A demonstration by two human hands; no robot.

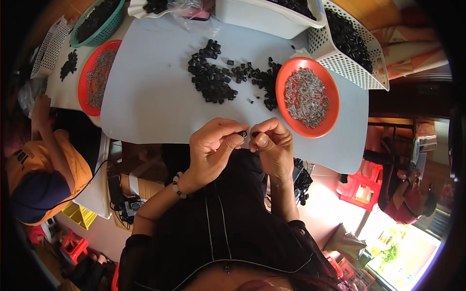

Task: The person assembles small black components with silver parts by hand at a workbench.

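My left hand (212, 148) pinches a small black part (243, 134) between thumb and forefinger, in front of the table's near edge. Close beside it, my right hand (273, 145) is closed in a pinch on another small dark piece (255, 134), mostly covered by the fingertips. The two pieces are a little apart. Ahead of my hands, loose small black parts (212, 80) lie heaped on the pale table (145, 87). To the right of the heap stands an orange plate (331, 116) filled with small silvery metal pieces (307, 97).
A white perforated basket (335, 58) of black parts and a white tub (252, 17) stand at the back. At left are a green basket (104, 33) and another orange plate (82, 87). A person in an orange shirt (73, 155) sits at left; red stools (361, 184) stand at right.
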